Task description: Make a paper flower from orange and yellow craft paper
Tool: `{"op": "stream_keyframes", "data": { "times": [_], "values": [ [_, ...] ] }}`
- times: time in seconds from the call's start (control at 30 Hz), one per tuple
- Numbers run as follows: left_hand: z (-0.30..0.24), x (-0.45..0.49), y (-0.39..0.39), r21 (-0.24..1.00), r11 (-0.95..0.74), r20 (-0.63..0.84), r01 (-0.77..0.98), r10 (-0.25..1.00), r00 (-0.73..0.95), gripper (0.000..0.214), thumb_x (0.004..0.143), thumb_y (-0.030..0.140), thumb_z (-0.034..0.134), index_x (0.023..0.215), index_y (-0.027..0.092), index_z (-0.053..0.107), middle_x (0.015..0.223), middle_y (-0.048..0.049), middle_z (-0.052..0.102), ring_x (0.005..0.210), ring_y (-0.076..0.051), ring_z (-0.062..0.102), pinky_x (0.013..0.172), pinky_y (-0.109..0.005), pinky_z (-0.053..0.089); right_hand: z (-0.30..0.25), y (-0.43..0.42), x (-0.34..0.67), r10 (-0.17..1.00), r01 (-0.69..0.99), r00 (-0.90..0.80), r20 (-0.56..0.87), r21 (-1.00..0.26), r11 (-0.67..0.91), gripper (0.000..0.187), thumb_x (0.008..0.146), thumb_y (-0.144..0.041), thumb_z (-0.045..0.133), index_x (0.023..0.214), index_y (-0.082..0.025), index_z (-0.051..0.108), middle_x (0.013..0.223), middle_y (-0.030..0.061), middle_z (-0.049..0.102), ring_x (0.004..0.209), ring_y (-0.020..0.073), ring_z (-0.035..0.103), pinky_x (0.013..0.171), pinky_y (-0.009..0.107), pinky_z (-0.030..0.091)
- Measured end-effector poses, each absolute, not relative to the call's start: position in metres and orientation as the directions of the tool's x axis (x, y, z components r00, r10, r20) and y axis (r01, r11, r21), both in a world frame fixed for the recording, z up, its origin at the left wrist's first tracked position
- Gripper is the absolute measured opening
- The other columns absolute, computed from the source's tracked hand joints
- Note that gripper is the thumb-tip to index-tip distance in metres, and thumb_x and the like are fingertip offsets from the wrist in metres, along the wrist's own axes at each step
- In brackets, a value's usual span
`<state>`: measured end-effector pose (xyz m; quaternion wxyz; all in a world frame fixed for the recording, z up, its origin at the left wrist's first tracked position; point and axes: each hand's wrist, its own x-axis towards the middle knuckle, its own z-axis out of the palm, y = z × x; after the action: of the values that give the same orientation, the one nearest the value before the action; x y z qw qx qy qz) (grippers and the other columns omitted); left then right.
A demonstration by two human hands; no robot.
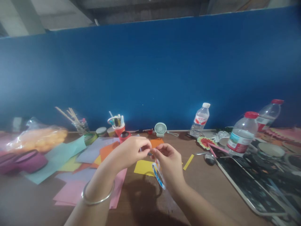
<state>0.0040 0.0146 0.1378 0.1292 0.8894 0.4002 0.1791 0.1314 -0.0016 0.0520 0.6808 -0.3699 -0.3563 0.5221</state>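
My left hand [135, 149], with a silver bangle on its wrist, is closed in a pinch. Its fingertips meet those of my right hand [169, 161] over the middle of the table, and what lies between them is too small to make out. A thin blue-and-white ring [158, 176], much like a narrow tape roll, hangs from the curled fingers of my right hand. Beneath the hands lies a yellow paper sheet [144, 168]. An orange piece of paper [156, 143] shows just behind them. To the right is a narrow yellow strip [188, 162].
Coloured paper sheets [70, 190] overlap on the left, near purple rolls [31, 160] and a plastic bag [39, 138]. At the back stand a cup of tools [118, 127], a small fan [160, 129] and a bottle [200, 121]. A tablet [249, 185] lies right.
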Motion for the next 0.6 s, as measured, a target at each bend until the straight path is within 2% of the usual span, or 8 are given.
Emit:
{"op": "stream_keyframes", "data": {
  "times": [0.6],
  "values": [
    [0.1371, 0.0041, 0.0138, 0.369, -0.64, 0.219, 0.674, 0.764, 0.606, 0.017, 0.078, 0.015, 0.044, 0.066, 0.019, 0.055, 0.064, 0.0051, 0.054, 0.059, -0.009, 0.047, 0.054, -0.022, 0.031, 0.0542, -0.0026, 0.1315, 0.976, -0.451, 0.193, 0.106, -0.874, 0.184, 0.017, 0.066, -0.024, 0.068, 0.07, -0.016, 0.054, 0.058, -0.0018, 0.058, 0.05, 0.0107, 0.055, 0.048, 0.021, 0.04]
  ]
}}
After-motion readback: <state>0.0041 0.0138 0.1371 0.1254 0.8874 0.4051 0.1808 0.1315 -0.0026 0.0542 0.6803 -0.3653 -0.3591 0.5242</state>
